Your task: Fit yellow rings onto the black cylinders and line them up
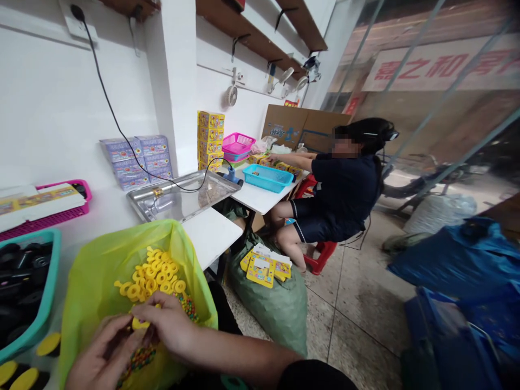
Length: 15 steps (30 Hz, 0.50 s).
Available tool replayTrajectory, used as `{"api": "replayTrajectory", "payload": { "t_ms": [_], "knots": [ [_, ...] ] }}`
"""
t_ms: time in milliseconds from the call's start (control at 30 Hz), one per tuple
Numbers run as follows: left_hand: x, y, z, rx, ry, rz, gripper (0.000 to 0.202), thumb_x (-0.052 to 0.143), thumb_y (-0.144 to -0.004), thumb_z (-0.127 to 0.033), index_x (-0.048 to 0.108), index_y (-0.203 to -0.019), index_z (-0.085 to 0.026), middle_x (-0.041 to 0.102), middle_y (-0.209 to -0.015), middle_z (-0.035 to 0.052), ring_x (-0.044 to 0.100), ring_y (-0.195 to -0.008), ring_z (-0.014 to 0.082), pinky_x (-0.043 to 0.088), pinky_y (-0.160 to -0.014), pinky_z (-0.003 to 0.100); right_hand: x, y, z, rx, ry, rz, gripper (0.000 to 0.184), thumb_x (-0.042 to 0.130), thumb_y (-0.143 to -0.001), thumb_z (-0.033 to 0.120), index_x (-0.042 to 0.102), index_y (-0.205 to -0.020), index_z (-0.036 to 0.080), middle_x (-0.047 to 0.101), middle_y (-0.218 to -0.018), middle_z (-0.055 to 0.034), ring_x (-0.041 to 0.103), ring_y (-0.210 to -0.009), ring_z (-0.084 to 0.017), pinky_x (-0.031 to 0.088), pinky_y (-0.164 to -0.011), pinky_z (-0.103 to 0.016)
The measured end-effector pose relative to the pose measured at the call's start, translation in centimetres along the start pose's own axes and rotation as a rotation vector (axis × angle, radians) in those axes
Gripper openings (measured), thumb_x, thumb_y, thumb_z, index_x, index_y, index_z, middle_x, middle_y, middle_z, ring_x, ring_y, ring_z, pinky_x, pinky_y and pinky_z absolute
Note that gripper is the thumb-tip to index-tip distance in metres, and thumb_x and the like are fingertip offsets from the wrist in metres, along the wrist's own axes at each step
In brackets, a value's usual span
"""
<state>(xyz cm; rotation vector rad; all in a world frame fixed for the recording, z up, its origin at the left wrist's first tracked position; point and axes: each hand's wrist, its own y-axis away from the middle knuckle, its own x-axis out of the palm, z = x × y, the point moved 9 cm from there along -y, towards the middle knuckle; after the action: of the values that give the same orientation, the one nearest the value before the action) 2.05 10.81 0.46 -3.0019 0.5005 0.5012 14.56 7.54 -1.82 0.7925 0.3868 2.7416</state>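
A yellow-green plastic bag [93,281] lies open on the white table and holds several yellow plastic rings [152,273] and small coloured beads [187,306]. My right hand [168,322] reaches into the bag from the right, its fingers pinched on a yellow ring piece [139,324]. My left hand [99,355] is just below and left of it, fingers curled, touching the same spot over a string of coloured beads [140,358]. What the left fingers hold is hidden.
A teal basket [43,314] of black parts stands at the left, yellow discs [47,344] beside it. A metal tray [182,197], pink basket [60,214] and boxes sit further back. Another person sits at the far table by a blue basket [266,177]. A green sack [276,309] stands on the floor.
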Motion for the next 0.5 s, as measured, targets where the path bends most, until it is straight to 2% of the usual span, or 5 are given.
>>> {"api": "replayTrajectory", "payload": {
  "t_ms": [100, 167, 267, 400, 500],
  "knots": [
    [-0.3, -0.1, 0.5, -0.073, 0.036, -0.024, 0.068, 0.074, -0.06, -0.079, 0.072, -0.095, -0.021, 0.074, -0.094, 0.0052, 0.071, -0.093, 0.0283, 0.061, -0.076, 0.029, -0.4, -0.3, 0.0, -0.018, 0.032, -0.036, 0.047, 0.086, -0.055, 0.053, 0.052, -0.065, 0.022, 0.057, -0.059, 0.0058, 0.05, -0.051, -0.011, 0.039, -0.053, -0.024],
    [0.4, -0.2, 1.1, -0.141, 0.067, 0.016, 0.07, 0.075, -0.061, -0.078, 0.069, -0.1, -0.021, 0.069, -0.074, 0.0015, 0.069, -0.072, 0.0239, 0.057, -0.059, 0.027, -1.0, -0.7, -0.1, -0.042, 0.074, -0.078, 0.045, 0.085, -0.059, 0.052, 0.053, -0.066, 0.022, 0.057, -0.06, 0.0056, 0.051, -0.054, -0.011, 0.04, -0.055, -0.024],
    [2.2, 0.6, 1.5, -0.235, 0.19, 0.115, 0.067, 0.076, -0.066, -0.071, 0.063, -0.109, -0.021, 0.056, -0.055, -0.0059, 0.053, -0.047, 0.0157, 0.041, -0.042, 0.023, -1.6, -0.7, -0.1, -0.077, 0.13, -0.1, 0.042, 0.084, -0.061, 0.05, 0.055, -0.069, 0.021, 0.059, -0.063, 0.0049, 0.054, -0.059, -0.012, 0.041, -0.058, -0.024],
    [3.5, 1.8, -0.4, -0.2, 0.45, 0.092, 0.046, 0.076, -0.077, -0.057, 0.061, -0.099, -0.019, 0.061, -0.067, -0.0047, 0.053, -0.051, 0.0111, 0.037, -0.046, 0.02, -1.4, 0.6, 0.5, -0.125, 0.148, -0.021, 0.04, 0.075, -0.069, 0.057, 0.056, -0.07, 0.021, 0.057, -0.061, 0.0046, 0.053, -0.056, -0.012, 0.038, -0.053, -0.024],
    [3.3, 1.8, -1.5, -0.194, 0.51, 0.052, 0.032, 0.069, -0.086, -0.052, 0.06, -0.089, -0.021, 0.053, -0.06, -0.0066, 0.045, -0.044, 0.0075, 0.026, -0.043, 0.019, -1.4, 0.9, 0.6, -0.114, 0.125, 0.006, 0.042, 0.07, -0.075, 0.061, 0.054, -0.076, 0.022, 0.052, -0.055, 0.0063, 0.049, -0.049, -0.011, 0.032, -0.048, -0.024]
  ]
}}
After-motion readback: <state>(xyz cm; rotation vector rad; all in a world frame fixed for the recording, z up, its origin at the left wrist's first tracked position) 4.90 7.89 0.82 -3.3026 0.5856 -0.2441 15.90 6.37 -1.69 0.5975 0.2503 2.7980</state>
